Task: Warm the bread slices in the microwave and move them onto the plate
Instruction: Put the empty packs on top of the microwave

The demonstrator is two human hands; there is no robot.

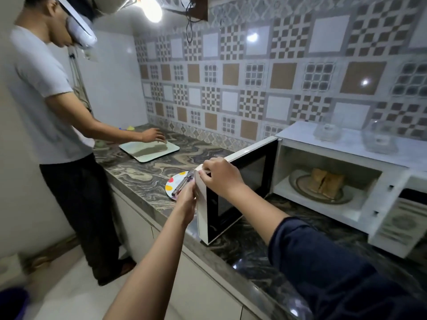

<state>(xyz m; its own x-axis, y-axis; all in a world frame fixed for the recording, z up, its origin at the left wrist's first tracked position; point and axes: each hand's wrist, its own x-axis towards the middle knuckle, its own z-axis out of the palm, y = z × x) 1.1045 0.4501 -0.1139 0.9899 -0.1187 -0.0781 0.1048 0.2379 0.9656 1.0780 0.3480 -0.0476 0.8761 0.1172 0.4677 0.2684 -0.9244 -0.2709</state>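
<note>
Close by, two arms reach out over the desk (143, 176) edge. The left hand (186, 199) grips metal tongs (181, 187), fingers curled round them, though the door edge hides some of the fingertips. The right hand (219, 176) pinches the top outer corner of the door (231, 197), fingers hooked over its rim. That door stands swung wide to the left, its dark window facing the cavity.

Just past the left hand, touching nothing but the desk, lies the spotted plate (171, 184), bare of bread and partly hidden by the tongs and the door edge.

Further right sits the microwave (335, 155). The bread (327, 183) is inside, on the dish (300, 192), the slices seeming to lean against each other near upright. So the bread lies to the right of both hands and deeper in, with the door's whole width between. The right hand is the nearer one, yet the tongs are in the left, which would have to cross round the door's free edge to reach in. I judge the plate's spot handy: it is right beside the tongs hand.

At the far end, a second person (46, 88) bends over a tray (150, 151).
</note>
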